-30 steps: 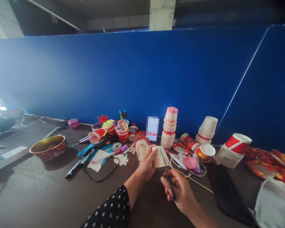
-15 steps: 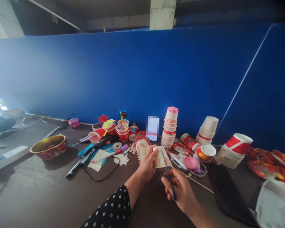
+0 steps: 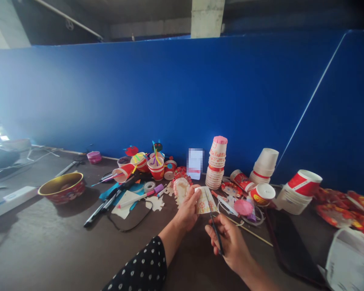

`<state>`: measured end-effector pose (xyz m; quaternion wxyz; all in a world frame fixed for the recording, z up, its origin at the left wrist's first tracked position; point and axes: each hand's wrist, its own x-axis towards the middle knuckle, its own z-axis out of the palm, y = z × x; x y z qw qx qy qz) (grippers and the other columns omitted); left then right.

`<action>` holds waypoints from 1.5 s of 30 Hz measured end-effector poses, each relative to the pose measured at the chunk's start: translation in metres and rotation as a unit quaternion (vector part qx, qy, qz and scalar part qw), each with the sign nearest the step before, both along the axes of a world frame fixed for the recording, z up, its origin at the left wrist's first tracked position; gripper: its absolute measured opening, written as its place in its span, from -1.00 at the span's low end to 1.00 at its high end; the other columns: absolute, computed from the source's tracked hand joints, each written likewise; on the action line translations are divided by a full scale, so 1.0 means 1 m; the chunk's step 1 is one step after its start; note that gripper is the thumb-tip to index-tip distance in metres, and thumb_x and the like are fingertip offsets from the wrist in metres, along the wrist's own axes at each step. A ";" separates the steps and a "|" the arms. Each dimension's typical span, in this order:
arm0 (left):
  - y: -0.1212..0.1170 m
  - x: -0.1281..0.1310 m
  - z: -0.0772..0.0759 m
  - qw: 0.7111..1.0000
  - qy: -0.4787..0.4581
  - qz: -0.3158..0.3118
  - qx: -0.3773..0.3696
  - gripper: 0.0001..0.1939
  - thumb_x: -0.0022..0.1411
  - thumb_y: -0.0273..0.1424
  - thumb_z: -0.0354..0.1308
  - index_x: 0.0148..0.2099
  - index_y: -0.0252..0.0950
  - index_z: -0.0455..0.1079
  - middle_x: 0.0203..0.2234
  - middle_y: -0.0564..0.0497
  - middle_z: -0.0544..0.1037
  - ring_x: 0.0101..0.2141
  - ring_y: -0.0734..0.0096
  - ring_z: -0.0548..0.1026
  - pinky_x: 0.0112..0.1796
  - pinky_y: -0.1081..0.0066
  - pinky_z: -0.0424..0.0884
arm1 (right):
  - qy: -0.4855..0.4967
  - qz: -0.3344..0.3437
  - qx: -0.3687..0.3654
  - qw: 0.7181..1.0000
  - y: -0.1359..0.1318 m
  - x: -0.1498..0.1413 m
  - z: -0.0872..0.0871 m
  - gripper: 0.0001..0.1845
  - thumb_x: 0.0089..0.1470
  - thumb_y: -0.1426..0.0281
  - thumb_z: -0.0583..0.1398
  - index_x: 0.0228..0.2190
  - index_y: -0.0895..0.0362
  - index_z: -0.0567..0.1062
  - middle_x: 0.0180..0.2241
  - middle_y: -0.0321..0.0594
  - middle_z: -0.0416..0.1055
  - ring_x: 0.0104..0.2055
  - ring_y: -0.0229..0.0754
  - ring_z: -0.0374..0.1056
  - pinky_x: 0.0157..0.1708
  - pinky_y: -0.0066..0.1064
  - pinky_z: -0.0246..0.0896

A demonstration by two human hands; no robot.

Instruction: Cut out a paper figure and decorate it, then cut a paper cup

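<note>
Between the thumb and fingers of my left hand [image 3: 188, 210] is a small piece of white paper [image 3: 204, 200] with red and yellow flower drawings. My right hand [image 3: 227, 236] is closed around the handles of dark scissors [image 3: 216, 232], whose blades point up and away from me and lie against the right part of the paper. Just beyond my left hand, a cut paper-plate piece with a scalloped red rim [image 3: 182, 190] lies on the table. A tall stack of paper cups [image 3: 216, 163], pink on top, stands behind the paper.
Markers [image 3: 136, 199], paper scraps [image 3: 154, 203] and decorated cups [image 3: 156, 167] crowd the left side, near a gold-rimmed bowl [image 3: 62, 188]. To the right are a pink disc [image 3: 243, 207], a thin stick [image 3: 256, 235], a dark phone-like slab [image 3: 294, 246] and more cups [image 3: 301, 190]. A blue partition [image 3: 157, 93] rises behind.
The paper's right edge sits slightly further left, and the scissors have shifted a little left with my right hand. My left hand keeps its hold on the paper.
</note>
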<state>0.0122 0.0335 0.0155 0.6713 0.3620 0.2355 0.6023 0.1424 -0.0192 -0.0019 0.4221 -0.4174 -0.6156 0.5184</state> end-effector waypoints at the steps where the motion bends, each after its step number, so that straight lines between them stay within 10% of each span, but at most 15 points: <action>1: 0.000 0.000 0.000 1.000 0.002 0.000 0.002 -0.77 0.13 -0.23 0.08 -0.23 -0.19 0.14 -0.43 0.07 0.39 -0.46 0.44 0.42 -0.40 0.43 0.35 | -0.003 0.001 -0.001 1.000 0.000 0.000 0.001 -0.68 0.01 0.14 0.18 -0.36 0.14 0.30 -0.67 -0.47 0.24 -0.72 -0.43 0.14 -0.72 -0.62 0.07; 45: 0.003 -0.005 0.002 0.999 -0.006 0.001 -0.047 -0.52 0.07 -0.26 0.17 0.03 -0.11 0.14 -0.25 -0.01 0.42 -0.38 0.35 0.47 -0.49 0.44 0.43 | 0.006 -0.011 -0.017 1.000 0.001 0.000 0.002 -0.63 -0.02 0.09 0.18 -0.37 0.14 0.30 -0.67 -0.45 0.27 -0.69 -0.37 0.19 -0.67 -0.54 0.09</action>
